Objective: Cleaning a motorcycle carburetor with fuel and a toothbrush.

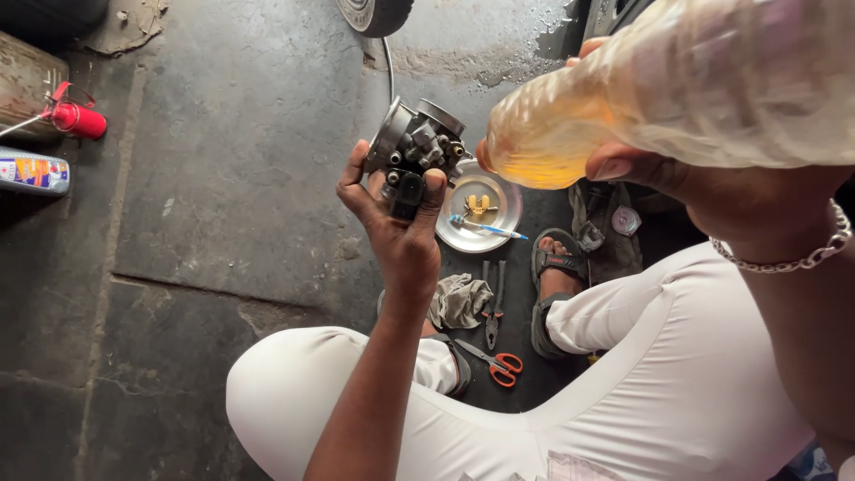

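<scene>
My left hand (399, 233) grips a grey metal carburetor (417, 147) and holds it up over the floor. My right hand (712, 191), with a silver chain bracelet (793, 260) on the wrist, grips a clear plastic bottle (677, 85) of yellow-orange liquid. The bottle is tipped sideways with its mouth right beside the carburetor. Below them a round steel plate (508, 209) lies on the floor, with a small brass part and a blue-and-white toothbrush (485, 228) in it.
Pliers (492, 307), orange-handled scissors (500, 365) and a grey rag (459, 301) lie on the concrete floor between my sandalled feet. A red spray can (78, 120) and a blue-labelled bottle (34, 172) lie far left. A tyre (374, 13) shows at the top.
</scene>
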